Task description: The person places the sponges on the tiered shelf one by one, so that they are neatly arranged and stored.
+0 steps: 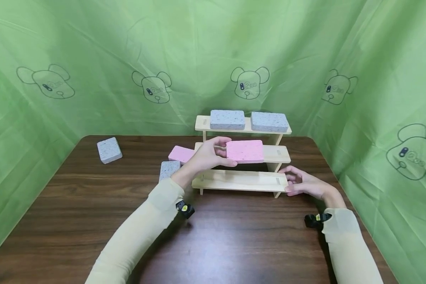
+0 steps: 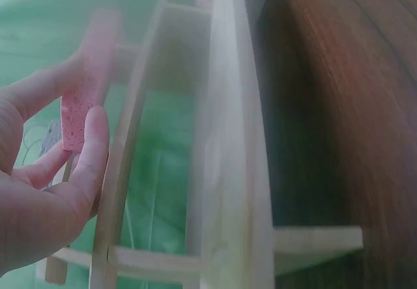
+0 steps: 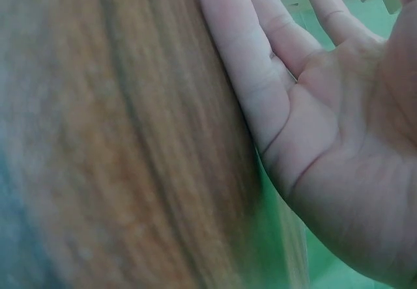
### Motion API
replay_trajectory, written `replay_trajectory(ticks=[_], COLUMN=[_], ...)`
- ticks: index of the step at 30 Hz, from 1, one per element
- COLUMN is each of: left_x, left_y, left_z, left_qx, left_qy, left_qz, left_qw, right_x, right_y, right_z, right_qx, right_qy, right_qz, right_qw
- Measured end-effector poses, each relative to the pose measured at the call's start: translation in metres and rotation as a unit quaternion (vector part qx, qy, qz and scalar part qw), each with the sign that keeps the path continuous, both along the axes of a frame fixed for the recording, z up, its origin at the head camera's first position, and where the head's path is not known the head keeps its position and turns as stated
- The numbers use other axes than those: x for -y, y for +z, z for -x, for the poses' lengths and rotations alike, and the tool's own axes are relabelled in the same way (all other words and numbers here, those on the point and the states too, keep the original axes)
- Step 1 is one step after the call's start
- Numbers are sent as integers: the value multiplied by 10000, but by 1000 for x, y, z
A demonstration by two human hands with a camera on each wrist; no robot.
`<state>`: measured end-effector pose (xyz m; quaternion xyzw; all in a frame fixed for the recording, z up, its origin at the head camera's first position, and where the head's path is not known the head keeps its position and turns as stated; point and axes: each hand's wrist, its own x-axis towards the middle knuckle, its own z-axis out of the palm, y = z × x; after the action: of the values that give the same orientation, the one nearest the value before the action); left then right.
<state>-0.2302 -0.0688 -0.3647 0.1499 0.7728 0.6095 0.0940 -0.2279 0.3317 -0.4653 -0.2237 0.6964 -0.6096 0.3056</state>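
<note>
My left hand (image 1: 210,154) pinches a pink speckled sponge (image 1: 245,151) by its left end, in front of the middle shelf (image 1: 277,153) of a three-tier wooden rack. In the left wrist view, thumb and fingers grip the sponge (image 2: 83,100) on either side, close to a shelf edge. My right hand (image 1: 307,185) rests at the right end of the bottom shelf (image 1: 239,180), its thumb at the front corner and its fingers loosely bent. The right wrist view shows its palm (image 3: 332,126) bare. Two blue-grey sponges lie on the top shelf, one left (image 1: 227,119) and one right (image 1: 269,121).
Left of the rack, another pink sponge (image 1: 180,154) and a blue-grey sponge (image 1: 169,169) lie on the table, partly behind my left arm. A further blue-grey sponge (image 1: 109,150) lies at the table's far left. A green curtain (image 1: 198,59) hangs behind and beside the table (image 1: 213,244).
</note>
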Motion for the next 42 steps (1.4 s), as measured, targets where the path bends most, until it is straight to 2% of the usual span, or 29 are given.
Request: replay_trajectory(ticks=[6, 13, 21, 29, 36, 42], left_x=[-21, -46, -66, -74, -75, -74], left_y=[5, 9, 6, 2, 1, 1], left_z=[8, 14, 19, 22, 25, 26], left_qx=[-39, -3, -100, -266, 277, 367], left_qy=[-201, -440, -415, -281, -311, -377], left_qz=[261, 297, 269, 475, 60, 39], left_qw=[9994, 9986, 9987, 9981, 9991, 9986], right_x=[0, 0, 1, 2, 1, 1], right_y=[1, -2, -3, 3, 5, 0], right_z=[0, 3, 3, -1, -1, 2], right_qx=[12, -54, -52, 18, -124, -42], right_qy=[54, 152, 133, -5, -115, -55], right_qz=[67, 112, 98, -46, -287, -149], right_qw=[10000, 9998, 9999, 10000, 9994, 9999])
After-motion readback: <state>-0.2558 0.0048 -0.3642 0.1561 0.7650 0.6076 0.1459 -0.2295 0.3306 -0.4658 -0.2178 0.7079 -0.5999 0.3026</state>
